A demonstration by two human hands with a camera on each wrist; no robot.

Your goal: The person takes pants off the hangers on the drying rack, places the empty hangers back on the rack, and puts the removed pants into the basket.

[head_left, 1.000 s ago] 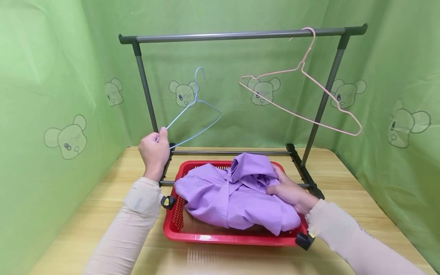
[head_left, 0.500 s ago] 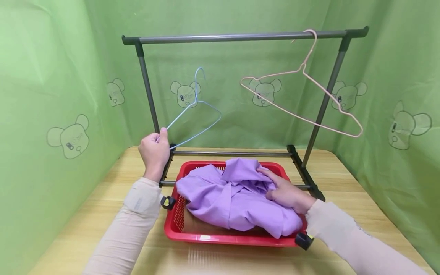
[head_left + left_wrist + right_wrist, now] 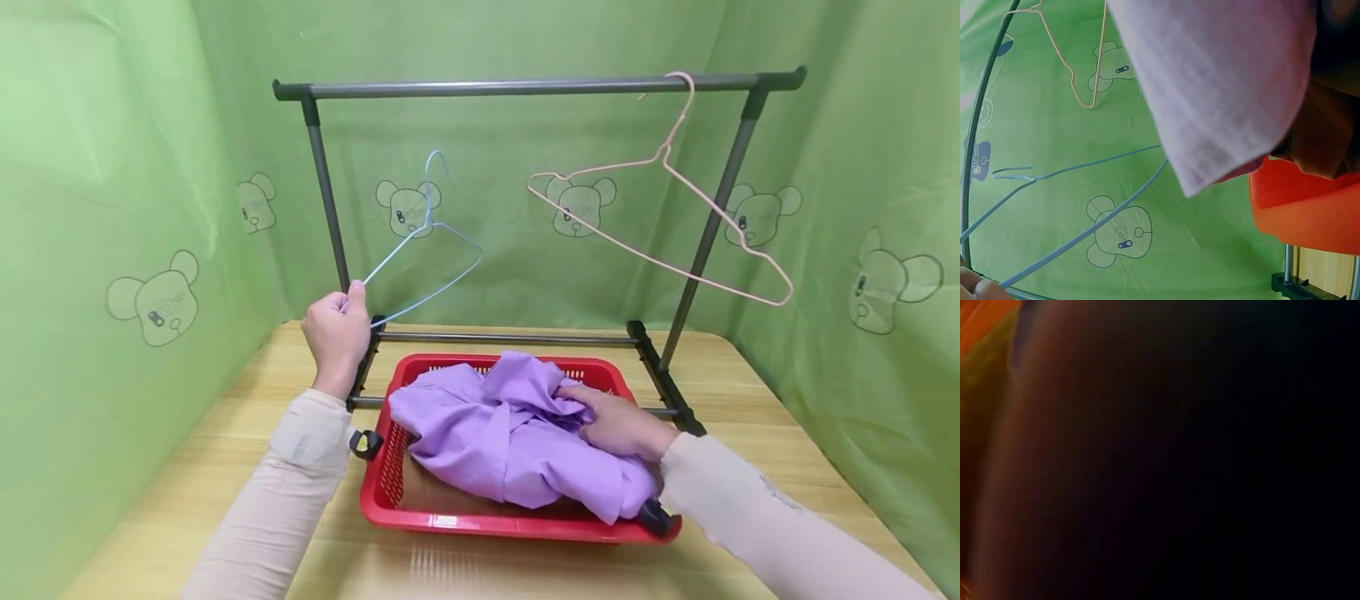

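My left hand (image 3: 337,337) grips one end of a light blue wire hanger (image 3: 386,262), thumb along the wire, its hook pointing up. In the left wrist view, part of that hand's fingers (image 3: 984,290) shows at the lower left corner. A purple garment (image 3: 517,457) lies bunched in a red plastic basket (image 3: 442,522). On the garment's right side, my right hand (image 3: 628,425) holds a fold between thumb and fingers, its fingertips partly sunk in the cloth. The right wrist view is nearly black and shows no clear detail.
Behind the basket stands a grey metal clothes rack (image 3: 487,88). A pink hanger (image 3: 678,125) hangs near its right end. Brown cloth (image 3: 435,492) lies under the purple garment. Green curtains with bear faces surround the wooden table (image 3: 225,467).
My right hand has shifted left and further into the purple garment, whose raised part has sunk back. The left hand and blue hanger stay nearly still. The view tips up slightly.
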